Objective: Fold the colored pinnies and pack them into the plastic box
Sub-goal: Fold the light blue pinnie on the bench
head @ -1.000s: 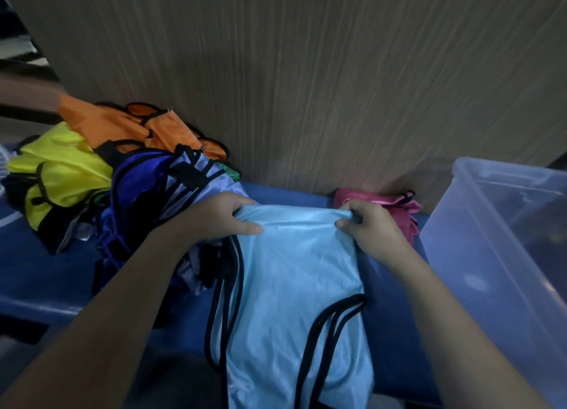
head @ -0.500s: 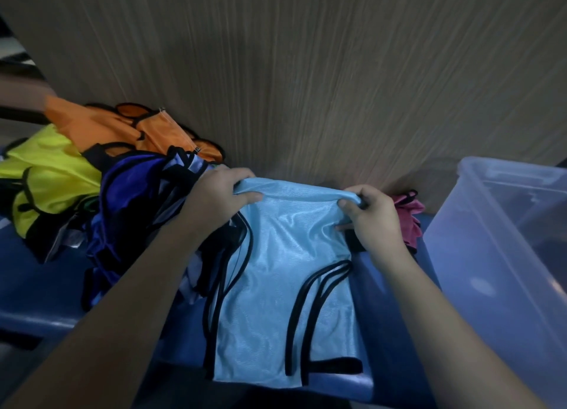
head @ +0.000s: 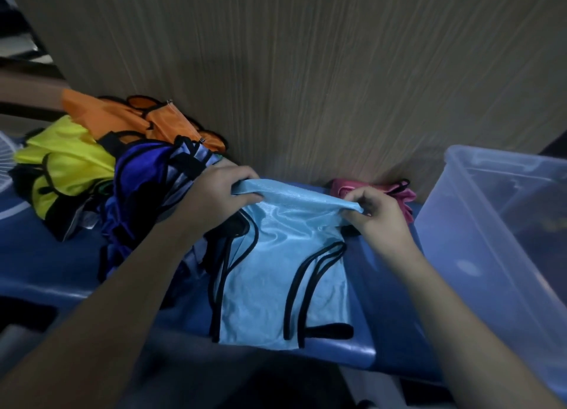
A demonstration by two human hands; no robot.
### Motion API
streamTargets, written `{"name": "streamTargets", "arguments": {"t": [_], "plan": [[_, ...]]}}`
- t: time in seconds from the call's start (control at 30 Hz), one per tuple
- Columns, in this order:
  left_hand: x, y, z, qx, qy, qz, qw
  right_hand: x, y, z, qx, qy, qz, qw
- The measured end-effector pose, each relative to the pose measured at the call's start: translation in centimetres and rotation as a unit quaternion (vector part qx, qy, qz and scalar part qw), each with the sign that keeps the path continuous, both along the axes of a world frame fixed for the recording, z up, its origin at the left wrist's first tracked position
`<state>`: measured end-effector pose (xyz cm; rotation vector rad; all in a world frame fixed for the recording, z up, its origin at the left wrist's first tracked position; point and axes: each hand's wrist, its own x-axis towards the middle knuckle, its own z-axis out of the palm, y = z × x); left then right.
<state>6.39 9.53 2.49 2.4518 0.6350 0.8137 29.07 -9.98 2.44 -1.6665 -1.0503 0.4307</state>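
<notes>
Light blue pinny (head: 277, 261): lies on the blue desk (head: 362, 289), long way running from the wall down toward the person; far edge lifted, black-trimmed straps at the near end.
Left hand (head: 214, 200): grip pinched tight on the pinny's far left corner.
Right hand (head: 380, 217): grip pinched tight on the far right corner.
Plastic box (head: 478, 224): clear, on the right, just beside the pinny.
Pile of pinnies (head: 101, 169): orange, yellow and dark blue, on the left.
Pink pinny (head: 346, 186): by the wall, behind the right hand.
</notes>
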Motion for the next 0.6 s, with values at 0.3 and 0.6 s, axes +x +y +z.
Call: {"name": "streamTargets", "arguments": {"t": [0.3,0.6], "plan": [[-4.2,-5.1,-0.5,0.126,0.007,-0.042,0.991,-2.1,-5.3,-0.8,-0.023,-0.103,0.057,0.993],[-7.9,-10.3,-1.6,0.152,0.169,-0.058,0.972,-5.1,-10.1,-1.9,-0.073,-0.221,0.116,0.966]]}}
